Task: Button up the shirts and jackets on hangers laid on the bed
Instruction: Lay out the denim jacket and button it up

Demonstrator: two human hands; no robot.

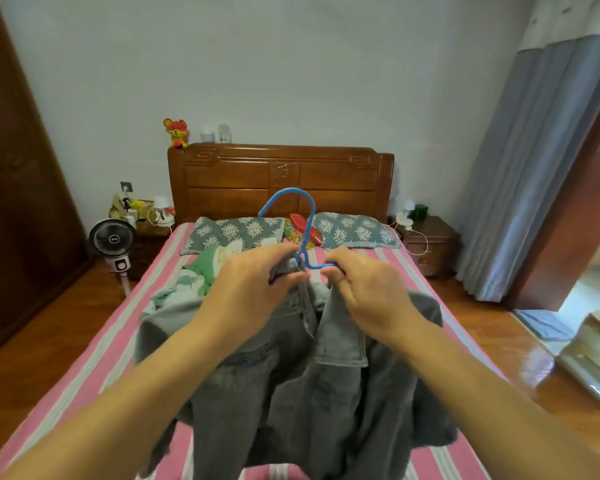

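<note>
- Denim jacket (291, 375): grey, hung on a blue plastic hanger (305, 230). It is held up over the foot of the bed (111, 344), its front panels parted and unbuttoned, and its lower hem appears to trail onto the striped sheet.
- Left hand (253, 289): its grip is pinched on the left collar edge of the jacket, just beside the hanger's neck. The cloth is judged to be gathered there so that the placket can be drawn to the middle.
- Right hand (368, 289): its grip is curled round the right collar edge and the hanger's shoulder bar. The garment's weight is judged to be carried mainly here.
- Step in hand: the two front edges are being brought together at the top, presumably so that the uppermost button can be met with its hole; no button is seen fastened.
- Green garment (205, 268): left crumpled on the bed beyond the jacket, near the patterned pillows (236, 232).
- Headboard (281, 181): carved wood, against the wall.
- Floor fan (113, 240): stood left of the bed.
</note>
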